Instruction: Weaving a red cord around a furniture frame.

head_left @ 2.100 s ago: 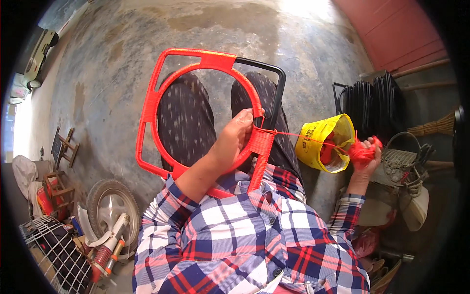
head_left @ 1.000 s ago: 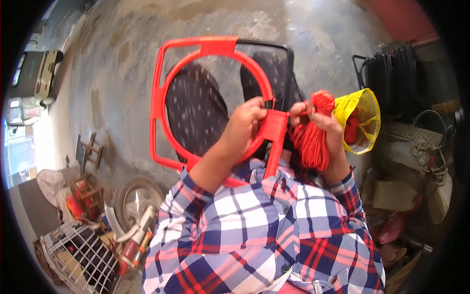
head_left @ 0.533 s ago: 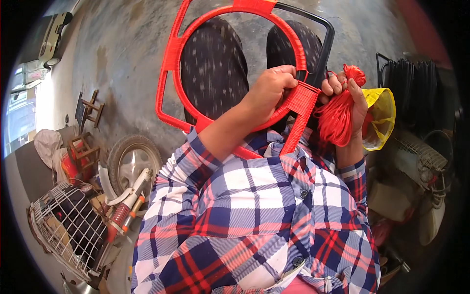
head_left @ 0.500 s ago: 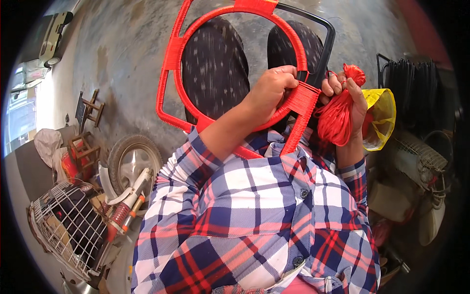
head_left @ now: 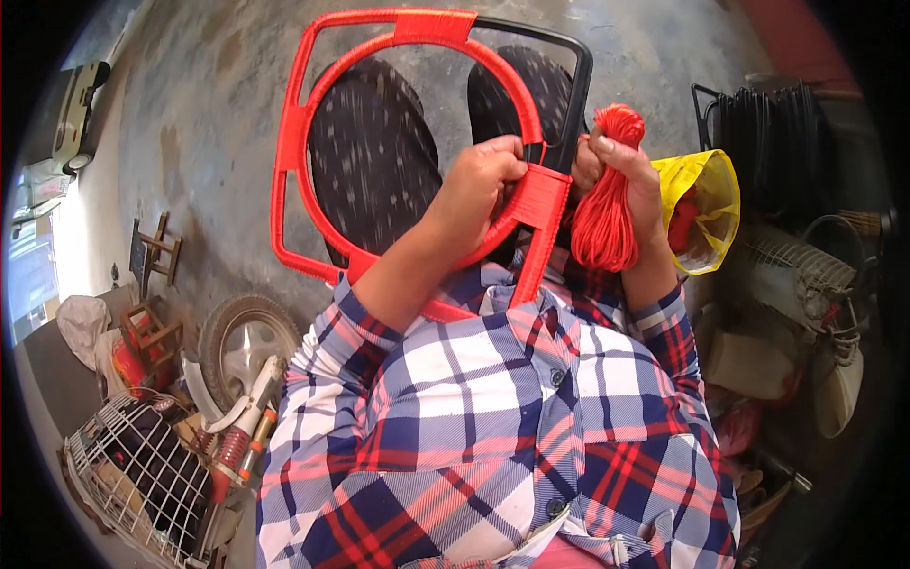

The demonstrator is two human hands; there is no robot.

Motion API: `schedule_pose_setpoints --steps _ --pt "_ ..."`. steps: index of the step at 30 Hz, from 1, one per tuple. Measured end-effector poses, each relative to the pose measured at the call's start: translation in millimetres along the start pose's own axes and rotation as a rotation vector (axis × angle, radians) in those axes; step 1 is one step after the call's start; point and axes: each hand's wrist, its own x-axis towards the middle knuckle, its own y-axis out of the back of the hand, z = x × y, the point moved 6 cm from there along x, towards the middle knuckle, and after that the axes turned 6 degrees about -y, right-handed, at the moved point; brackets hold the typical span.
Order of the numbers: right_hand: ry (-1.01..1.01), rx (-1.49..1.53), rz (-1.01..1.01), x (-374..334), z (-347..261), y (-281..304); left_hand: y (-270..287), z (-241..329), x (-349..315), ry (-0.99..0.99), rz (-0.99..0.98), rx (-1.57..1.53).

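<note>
A frame (head_left: 282,199) with a squared outer rim and a round inner ring rests over my knees, mostly wound in red cord. Its upper right corner (head_left: 580,71) is bare black. My left hand (head_left: 479,190) is closed on the ring's right side, thumb and fingertips pinched beside a wrapped joint (head_left: 540,197) that ties ring to rim. Just right of the rim, my right hand (head_left: 630,175) grips a hank of red cord (head_left: 607,223), upright with its bunched top above the thumb. Some right fingers are hidden behind the hank.
A yellow bag (head_left: 706,209) with red material inside stands open beyond my right wrist. Several black frames (head_left: 777,142) are stacked at the right. To the left are a wheel (head_left: 248,346), a white wire basket (head_left: 142,474) and small wooden stools (head_left: 152,332).
The whole view has shifted, so the frame sits further left. My right hand has come nearer the rim and the hank stands more upright. A small cord loop by my left fingers no longer shows.
</note>
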Motion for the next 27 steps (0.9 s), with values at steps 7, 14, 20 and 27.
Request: schedule_pose_setpoints --steps 7,14,20,27 --pt "-0.044 0.047 -0.021 -4 2 0 -15 10 -9 0.012 0.017 -0.047" --pt "-0.058 0.057 -0.042 -6 1 -1 -10 7 -7 0.017 -0.039 -0.014" --pt "-0.023 0.004 0.023 -10 -1 -6 -4 5 -5 0.018 -0.028 0.011" --pt "0.047 -0.135 0.097 -17 -3 -11 -5 3 -10 0.05 0.039 -0.104"
